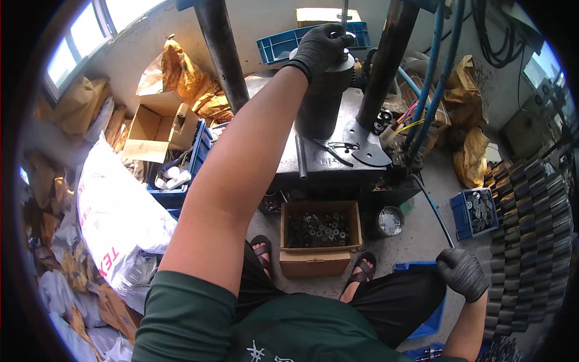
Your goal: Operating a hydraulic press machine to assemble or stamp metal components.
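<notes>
My left hand (318,53), in a dark glove, reaches over the top of an upright dark metal cylinder (318,108) on the machine table. Its fingers are closed at small shiny round metal parts beneath a vertical rod (344,15); what they grip is mostly hidden. My right hand (463,276), also gloved, makes a fist round the end of a long thin lever (435,209) that slopes down from the machine. A short bar (301,157), some curved dark pieces (335,152) and a slotted round plate (368,145) lie on the table.
Between my feet stands a cardboard box (319,256) of small metal parts, beside a round tin (389,222). A blue bin (461,216) and stacked metal pieces (531,241) are at right. Thick columns (222,54) flank the cylinder; a white sack (117,217) is at left.
</notes>
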Tool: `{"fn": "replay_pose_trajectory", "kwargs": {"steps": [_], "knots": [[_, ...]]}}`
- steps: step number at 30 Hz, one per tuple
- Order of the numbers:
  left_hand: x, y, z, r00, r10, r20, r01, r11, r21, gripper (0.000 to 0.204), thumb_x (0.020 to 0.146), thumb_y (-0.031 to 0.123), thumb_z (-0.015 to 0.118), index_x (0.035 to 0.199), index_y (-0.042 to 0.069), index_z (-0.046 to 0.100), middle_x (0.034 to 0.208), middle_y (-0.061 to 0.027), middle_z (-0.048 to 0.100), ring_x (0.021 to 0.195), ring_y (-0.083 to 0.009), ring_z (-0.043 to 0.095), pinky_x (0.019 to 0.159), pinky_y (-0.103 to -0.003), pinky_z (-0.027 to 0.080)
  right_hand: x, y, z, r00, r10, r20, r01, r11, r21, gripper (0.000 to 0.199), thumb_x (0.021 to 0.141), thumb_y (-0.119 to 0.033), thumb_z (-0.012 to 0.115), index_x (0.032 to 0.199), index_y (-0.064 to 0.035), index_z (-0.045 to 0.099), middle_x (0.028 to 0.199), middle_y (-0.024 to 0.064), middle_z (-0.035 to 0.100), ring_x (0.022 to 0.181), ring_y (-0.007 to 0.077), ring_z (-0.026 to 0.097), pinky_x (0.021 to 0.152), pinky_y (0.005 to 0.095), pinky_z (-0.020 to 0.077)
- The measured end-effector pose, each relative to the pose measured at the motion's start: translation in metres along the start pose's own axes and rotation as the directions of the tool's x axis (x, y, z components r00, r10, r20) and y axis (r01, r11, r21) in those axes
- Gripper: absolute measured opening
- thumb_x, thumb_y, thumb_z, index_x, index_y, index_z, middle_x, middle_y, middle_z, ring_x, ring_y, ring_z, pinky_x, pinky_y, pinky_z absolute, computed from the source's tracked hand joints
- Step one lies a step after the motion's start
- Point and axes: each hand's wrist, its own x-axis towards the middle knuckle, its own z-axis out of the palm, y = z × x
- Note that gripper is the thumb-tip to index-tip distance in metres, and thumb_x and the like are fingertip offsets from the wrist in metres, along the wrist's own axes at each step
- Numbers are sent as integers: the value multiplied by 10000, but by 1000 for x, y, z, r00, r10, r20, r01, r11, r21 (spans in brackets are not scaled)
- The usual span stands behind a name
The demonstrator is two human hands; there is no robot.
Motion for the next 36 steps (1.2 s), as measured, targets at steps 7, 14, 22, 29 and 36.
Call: {"fn": "replay_pose_trajectory", "kwargs": {"steps": [7, 14, 22, 29, 36], "knots": [[1, 4, -2, 1000, 16, 15, -16, 1000, 5, 417, 895, 427, 830, 1140, 97, 758, 920, -39, 714, 840, -131, 665, 795, -319, 543, 10, -3, -23, 967, -13, -253, 28, 998, 55, 318, 849, -130, 670, 1132, 5, 724, 979, 219, 735, 909, 387, 723, 821, 444, 582], [6, -2, -1, 995, 96, -16, -93, 990, 109, 483, 926, 364, 801, 1233, 1, 713, 969, -115, 777, 798, -133, 751, 791, -296, 621, 8, 0, -26, 984, -58, -167, 55, 998, -24, 334, 857, -98, 663, 1169, 10, 714, 1014, 219, 738, 944, 382, 727, 838, 436, 585], [13, -15, 0, 989, 142, -37, -131, 968, 214, 414, 910, 431, 807, 1146, 93, 759, 935, -53, 722, 872, -150, 673, 821, -322, 544, 7, -4, -26, 979, -26, -202, 38, 998, 52, 303, 877, -116, 665, 1149, 1, 731, 967, 227, 743, 908, 390, 732, 831, 438, 586], [14, -15, 1, 994, 107, -21, -98, 964, 246, 414, 922, 414, 793, 1170, 86, 748, 940, -65, 729, 866, -148, 685, 811, -322, 559, 8, 2, -25, 977, 23, -214, 10, 989, 149, 305, 889, -85, 658, 1170, 16, 721, 1010, 229, 738, 924, 367, 740, 819, 415, 585], [19, -16, 1, 998, 66, 10, -67, 982, 177, 450, 903, 370, 814, 1214, 58, 720, 954, -95, 742, 870, -156, 709, 818, -313, 580, 11, -2, -24, 920, 43, -390, 33, 982, 187, 286, 885, -32, 651, 1159, 29, 708, 1028, 222, 735, 953, 360, 732, 844, 410, 574]]}}
